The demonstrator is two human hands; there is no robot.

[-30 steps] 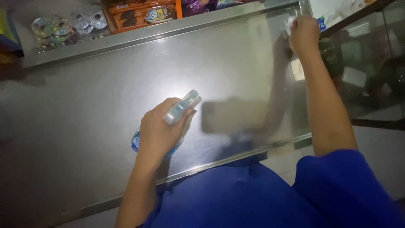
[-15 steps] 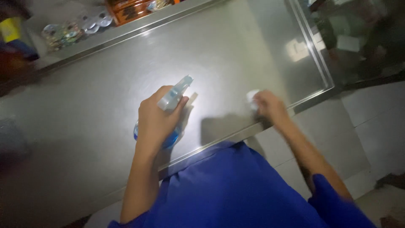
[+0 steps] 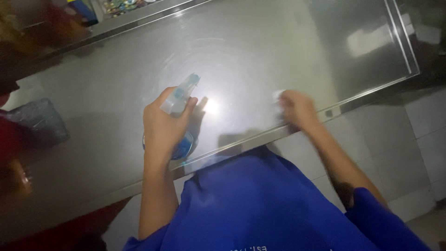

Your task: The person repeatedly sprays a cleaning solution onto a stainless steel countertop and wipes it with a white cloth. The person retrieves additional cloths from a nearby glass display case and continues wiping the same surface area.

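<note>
Head view: my left hand clenches a light, slick plastic spray bottle by its neck, base on the bench, while my right hand pinches a soft white cloth near the front edge.

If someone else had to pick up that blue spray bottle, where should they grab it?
Probably around the neck, just under the pale trigger head of the spray bottle, coming from above on the near side. It stands upright on the glass counter top, and the left hand already wraps it there, while the right hand presses a white cloth.
</note>
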